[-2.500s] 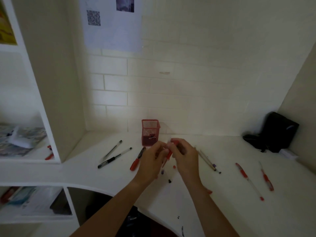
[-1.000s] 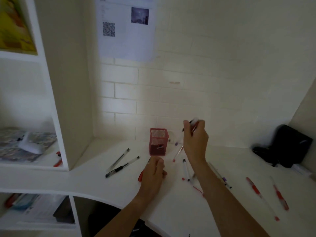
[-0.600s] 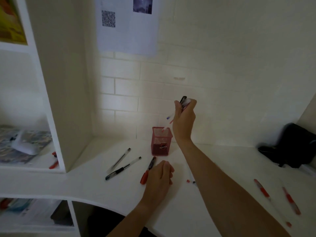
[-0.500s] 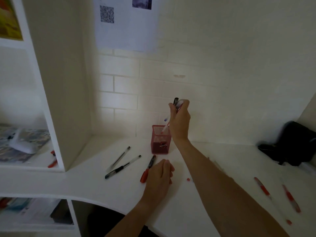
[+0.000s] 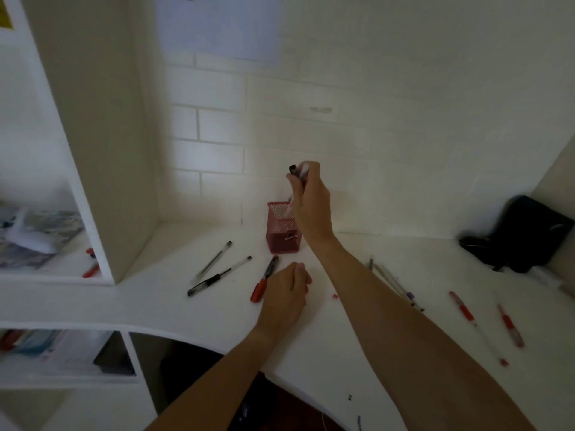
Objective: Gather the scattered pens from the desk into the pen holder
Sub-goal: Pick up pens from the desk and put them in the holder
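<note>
A red mesh pen holder [image 5: 281, 234] stands on the white desk [image 5: 161, 293] near the back wall. My right hand [image 5: 309, 200] is directly above it, closed around a bunch of pens [image 5: 297, 174] whose lower ends dip into the holder. My left hand [image 5: 287, 289] rests curled on the desk beside a red pen [image 5: 264, 279]; I cannot tell whether it holds anything. Two black pens [image 5: 217, 276] lie to the left. Thin pens [image 5: 393, 283] and two red pens [image 5: 476, 325] lie to the right.
A white shelf unit [image 5: 90, 135] rises at the left, with red pens [image 5: 91, 270] and papers in its compartment. A black pouch [image 5: 522, 234] sits at the back right corner. A tiny red cap [image 5: 335, 296] lies on the desk. The desk's curved front edge runs below my arms.
My right hand lifted a bunch of pens off the desk, carried them left over the holder, and lowered them so their tips enter it. My left hand stayed beside the red pen.
</note>
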`<action>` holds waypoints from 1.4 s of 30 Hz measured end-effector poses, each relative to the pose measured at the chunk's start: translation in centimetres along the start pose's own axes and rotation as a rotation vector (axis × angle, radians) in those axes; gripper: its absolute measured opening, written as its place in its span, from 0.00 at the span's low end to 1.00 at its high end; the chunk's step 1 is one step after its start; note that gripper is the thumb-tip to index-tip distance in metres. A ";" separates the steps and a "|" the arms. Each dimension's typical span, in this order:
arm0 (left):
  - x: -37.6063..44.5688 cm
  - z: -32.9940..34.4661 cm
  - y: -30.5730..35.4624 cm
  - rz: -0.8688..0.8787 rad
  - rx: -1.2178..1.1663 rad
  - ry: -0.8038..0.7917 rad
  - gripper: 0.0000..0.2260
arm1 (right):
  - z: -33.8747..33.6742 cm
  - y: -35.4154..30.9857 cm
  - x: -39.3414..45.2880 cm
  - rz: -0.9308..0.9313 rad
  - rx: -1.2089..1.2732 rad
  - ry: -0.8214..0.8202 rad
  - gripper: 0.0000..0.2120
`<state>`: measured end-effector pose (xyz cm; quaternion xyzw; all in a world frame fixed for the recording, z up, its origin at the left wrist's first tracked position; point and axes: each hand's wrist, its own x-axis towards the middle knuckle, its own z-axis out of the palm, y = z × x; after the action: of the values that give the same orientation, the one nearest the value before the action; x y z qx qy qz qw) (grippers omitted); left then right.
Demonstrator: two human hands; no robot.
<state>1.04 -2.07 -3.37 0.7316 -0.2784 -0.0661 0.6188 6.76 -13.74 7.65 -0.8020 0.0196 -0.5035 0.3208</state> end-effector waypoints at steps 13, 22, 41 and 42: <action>-0.1 0.2 0.1 -0.010 -0.018 0.008 0.20 | 0.8 2.9 -1.4 0.218 -0.109 -0.260 0.11; -0.3 0.0 0.4 0.006 -0.011 0.008 0.18 | 0.1 3.7 -2.2 0.319 -0.409 -0.177 0.16; 0.7 -2.4 -1.0 -0.019 0.888 0.153 0.11 | -6.7 3.3 -15.8 0.242 -0.570 -0.250 0.03; 0.6 -2.4 -1.1 0.000 0.854 0.164 0.10 | -6.6 3.3 -16.0 0.221 -0.575 -0.254 0.03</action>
<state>2.99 -0.20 -3.68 0.9247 -0.2308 0.1133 0.2807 -5.56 -13.99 -4.90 -0.9090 0.2078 -0.3356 0.1339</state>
